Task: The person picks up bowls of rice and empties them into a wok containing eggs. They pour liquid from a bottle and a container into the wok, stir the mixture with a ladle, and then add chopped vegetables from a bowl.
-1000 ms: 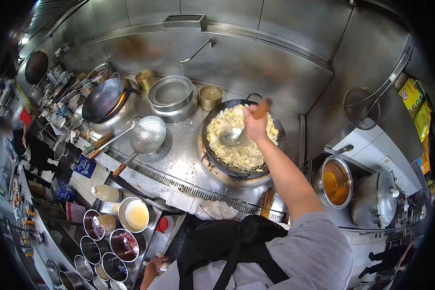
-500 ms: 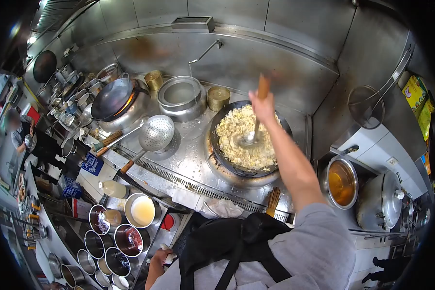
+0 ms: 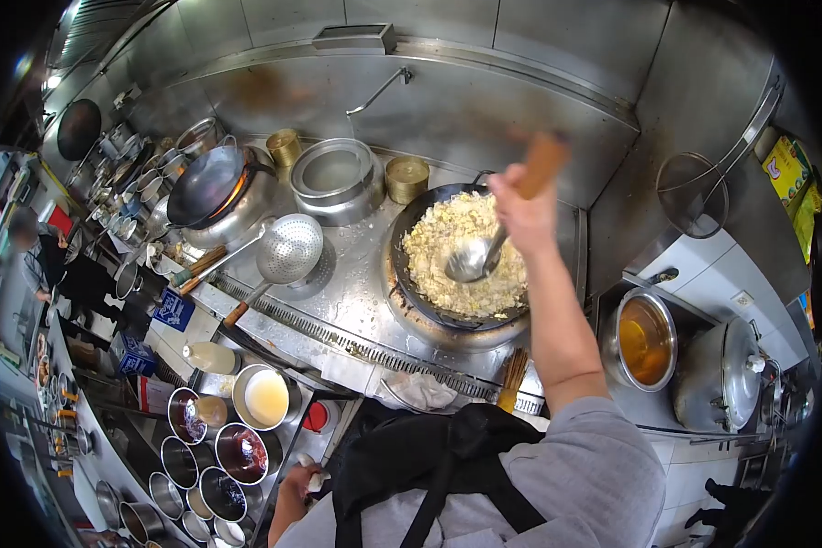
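Note:
My right hand [image 3: 526, 215] is closed around the wooden handle of a metal ladle [image 3: 468, 261] above the wok [image 3: 408, 288] on the right burner. The ladle's bowl rests in the egg fried rice [image 3: 443, 224], and its handle tilts up to the right. The rice fills much of the wok, in loose pale-yellow grains. Low at my left side, my left hand [image 3: 297, 481] is closed on something white, perhaps a cloth; most of it is hidden by the fingers.
Left of the wok lie a perforated strainer [image 3: 290, 248], a lidless pot [image 3: 336, 173] and a second wok [image 3: 208, 187] over flame. Sauce containers [image 3: 243, 453] stand at lower left. A bowl of amber liquid [image 3: 645, 342] and a lidded pot [image 3: 717, 384] are right. Another person [image 3: 64, 265] stands far left.
My right hand has shifted slightly right, and the ladle's handle leans further right. Its bowl shows clearly on the rice instead of blurred within it. My left hand stays low.

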Motion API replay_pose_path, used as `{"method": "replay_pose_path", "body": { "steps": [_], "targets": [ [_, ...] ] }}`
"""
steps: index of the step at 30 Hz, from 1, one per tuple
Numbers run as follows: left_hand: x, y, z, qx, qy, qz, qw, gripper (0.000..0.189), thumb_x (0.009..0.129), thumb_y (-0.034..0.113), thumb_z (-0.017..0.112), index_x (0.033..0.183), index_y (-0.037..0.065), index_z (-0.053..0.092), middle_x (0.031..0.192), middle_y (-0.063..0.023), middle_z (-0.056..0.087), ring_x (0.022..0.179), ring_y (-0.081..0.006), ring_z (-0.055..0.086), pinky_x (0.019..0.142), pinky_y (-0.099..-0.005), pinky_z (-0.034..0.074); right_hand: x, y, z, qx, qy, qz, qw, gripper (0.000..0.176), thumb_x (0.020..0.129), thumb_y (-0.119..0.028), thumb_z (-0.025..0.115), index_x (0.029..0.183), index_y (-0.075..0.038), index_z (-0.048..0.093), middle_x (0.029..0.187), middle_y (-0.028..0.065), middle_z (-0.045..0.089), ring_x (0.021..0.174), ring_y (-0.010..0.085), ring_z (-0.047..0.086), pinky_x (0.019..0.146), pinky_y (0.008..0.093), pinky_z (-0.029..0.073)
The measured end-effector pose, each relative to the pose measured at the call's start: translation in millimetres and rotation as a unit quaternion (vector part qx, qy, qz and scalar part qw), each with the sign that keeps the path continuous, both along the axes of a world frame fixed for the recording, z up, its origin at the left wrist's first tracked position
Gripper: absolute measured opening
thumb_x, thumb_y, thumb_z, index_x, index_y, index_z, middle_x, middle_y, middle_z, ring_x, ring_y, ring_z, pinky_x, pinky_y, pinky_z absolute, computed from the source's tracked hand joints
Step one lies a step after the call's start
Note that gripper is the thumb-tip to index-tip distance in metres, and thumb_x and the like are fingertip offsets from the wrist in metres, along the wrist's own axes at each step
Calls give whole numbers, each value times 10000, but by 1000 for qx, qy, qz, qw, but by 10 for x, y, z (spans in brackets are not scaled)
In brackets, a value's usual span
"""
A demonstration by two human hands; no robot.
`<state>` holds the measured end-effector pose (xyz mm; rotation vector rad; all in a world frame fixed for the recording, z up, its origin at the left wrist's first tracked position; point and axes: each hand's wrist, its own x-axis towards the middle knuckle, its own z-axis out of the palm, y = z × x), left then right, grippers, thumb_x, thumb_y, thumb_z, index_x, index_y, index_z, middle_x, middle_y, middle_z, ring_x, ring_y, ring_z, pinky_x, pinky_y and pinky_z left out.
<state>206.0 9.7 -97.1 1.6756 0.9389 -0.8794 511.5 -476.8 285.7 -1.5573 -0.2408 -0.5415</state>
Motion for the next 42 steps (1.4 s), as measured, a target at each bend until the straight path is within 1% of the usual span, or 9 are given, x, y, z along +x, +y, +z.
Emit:
{"method": "replay_pose_path", "body": {
  "steps": [6, 15, 18, 24, 30, 34, 38, 41, 42],
  "targets": [
    [131, 195, -336, -51, 7, 34, 998, 283, 773, 222, 720, 943, 15, 628, 757, -61, 649, 537, -184, 607, 421, -327, 448, 212, -56, -1115, -39, -51, 9, 998, 330, 872, -202, 647, 640, -92, 439, 529, -38, 407, 466, 83, 381, 440, 248, 302],
    [38, 605, -1263, -121, 23, -35, 992, 273, 789, 218, 688, 945, -5, 657, 768, -90, 654, 585, -218, 629, 478, -360, 480, 7, 111, -498, 23, -81, 43, 996, 356, 863, -211, 646, 602, -78, 443, 548, -31, 419, 517, 77, 376, 483, 269, 305],
    [165, 316, -709, -154, -46, -180, 970, 292, 777, 187, 681, 1002, 5, 642, 792, -93, 657, 590, -230, 634, 485, -367, 489, 500, -13, -1151, 0, 16, -7, 1000, 290, 877, -173, 645, 669, -110, 452, 553, -35, 422, 479, 65, 408, 446, 251, 328],
    [920, -569, 860, -60, -64, -139, 986, 264, 777, 196, 673, 970, 18, 652, 884, -79, 669, 812, -210, 637, 733, -325, 490, -466, -222, 682, 30, -33, -67, 997, 218, 863, -189, 675, 751, -87, 519, 547, -45, 438, 423, 58, 381, 389, 221, 283],
    [2031, -1358, 626, -269, -218, -173, 922, 507, 883, 384, 603, 1201, -6, 542, 1073, -93, 624, 931, -168, 578, 808, -315, 462, 211, -257, -1050, 120, 41, -27, 992, 279, 867, -217, 677, 741, -92, 461, 554, -28, 455, 464, 85, 457, 425, 262, 367],
    [2587, -2387, 913, -222, -231, 11, 947, 569, 926, 455, 539, 1230, -23, 486, 1098, -171, 608, 1006, -251, 610, 834, -418, 516, -37, -480, -17, 123, 19, -104, 987, 265, 883, -204, 662, 749, -68, 479, 545, -25, 448, 437, 79, 426, 407, 253, 369],
    [2827, -2971, 1107, -377, -105, -103, 915, 628, 922, 643, 339, 1194, 99, 496, 1095, -113, 618, 980, -264, 606, 815, -454, 498, -706, -895, 582, 114, -137, -79, 981, 265, 893, -201, 654, 732, -75, 484, 507, -39, 410, 406, 58, 378, 374, 226, 310],
    [2853, -3388, 970, -394, -87, -53, 914, 498, 916, 582, 419, 1031, 112, 540, 903, -97, 633, 760, -240, 612, 624, -406, 492, 392, -1413, -1120, 31, -66, -428, 901, 237, 872, -91, 647, 755, -94, 440, 503, -44, 378, 381, 90, 375, 370, 254, 336],
    [2859, -3515, 860, -395, -86, -33, 914, 430, 913, 506, 511, 1035, 96, 554, 856, -92, 629, 709, -237, 620, 570, -390, 497, 286, -1232, -1113, 145, -47, -251, 956, 214, 872, -101, 644, 794, -86, 446, 525, -33, 401, 386, 87, 378, 371, 261, 343]
  ]
}}
